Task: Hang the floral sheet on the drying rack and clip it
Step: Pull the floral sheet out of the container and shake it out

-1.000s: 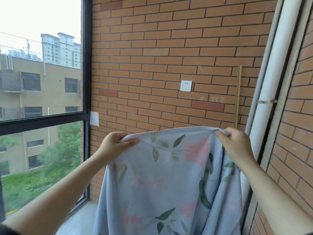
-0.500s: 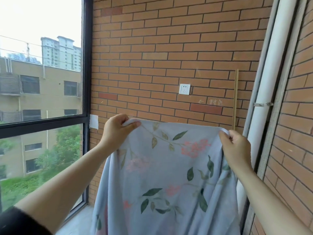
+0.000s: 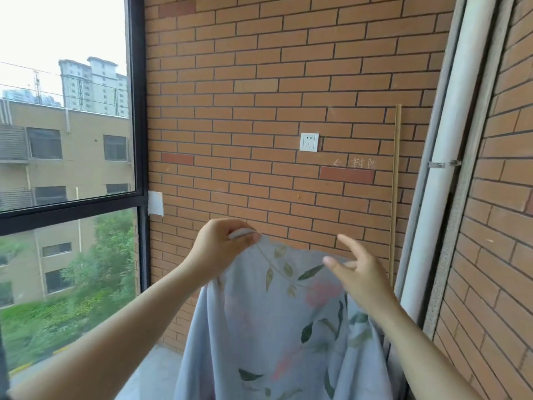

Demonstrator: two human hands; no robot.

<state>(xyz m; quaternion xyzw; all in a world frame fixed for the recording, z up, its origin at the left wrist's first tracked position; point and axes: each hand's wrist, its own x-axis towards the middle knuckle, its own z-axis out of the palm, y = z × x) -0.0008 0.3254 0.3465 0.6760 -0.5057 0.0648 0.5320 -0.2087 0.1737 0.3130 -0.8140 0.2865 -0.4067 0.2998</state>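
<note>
A pale blue floral sheet (image 3: 277, 327) with green leaves and pink flowers hangs in front of me, its lower part running out of the frame. My left hand (image 3: 222, 246) pinches the sheet's top left corner and holds it up. To the right, my right hand (image 3: 357, 272) hovers at the sheet's top edge with spread fingers and grips nothing. No drying rack or clip is in view.
A brick wall (image 3: 259, 82) with a white socket (image 3: 309, 142) faces me. A thin wooden stick (image 3: 395, 183) leans near the corner beside a white pipe (image 3: 450, 140). A dark-framed window (image 3: 135, 140) fills the left side.
My right hand has let go of the sheet's top right corner and opened. The top edge has sagged on that side, and both hands have come closer together.
</note>
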